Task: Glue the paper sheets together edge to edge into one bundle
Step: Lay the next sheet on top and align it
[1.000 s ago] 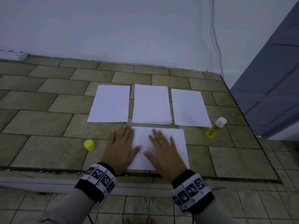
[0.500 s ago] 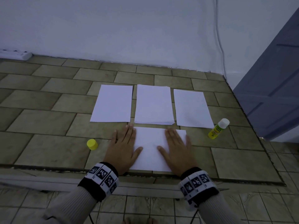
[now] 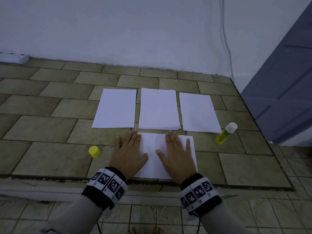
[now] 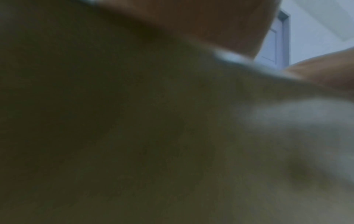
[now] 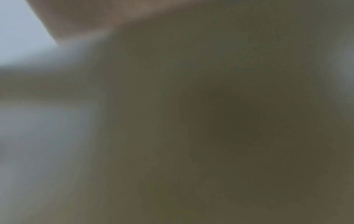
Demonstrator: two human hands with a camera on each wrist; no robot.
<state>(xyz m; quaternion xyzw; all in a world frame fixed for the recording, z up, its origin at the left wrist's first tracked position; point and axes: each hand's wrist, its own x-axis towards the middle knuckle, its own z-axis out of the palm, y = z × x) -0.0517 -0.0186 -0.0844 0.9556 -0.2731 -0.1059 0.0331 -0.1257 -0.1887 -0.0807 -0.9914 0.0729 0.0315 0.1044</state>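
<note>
- Both hands lie flat, fingers straight and spread, on the near paper sheet point(image 3: 152, 156); nothing is pinched, likely pressing a glued layer down so it bonds.
- Left hand point(image 3: 128, 153) covers the sheet's left edge, partly on the tiled floor point(image 3: 42, 129); right hand point(image 3: 176, 155) sits on its right half.
- Beyond it, a row of three: left sheet point(image 3: 115, 108), middle stack point(image 3: 158, 108) with several layered edges, right sheet point(image 3: 198, 112), set apart with gaps, probably staged for gluing.
- Glue stick point(image 3: 225, 133) lies tilted, right of the papers, uncapped; its yellow cap point(image 3: 94, 151) stands left, well apart.
- Paper thin, matte white; tiles glossy, olive.
- Wrist views blurred, dark.
</note>
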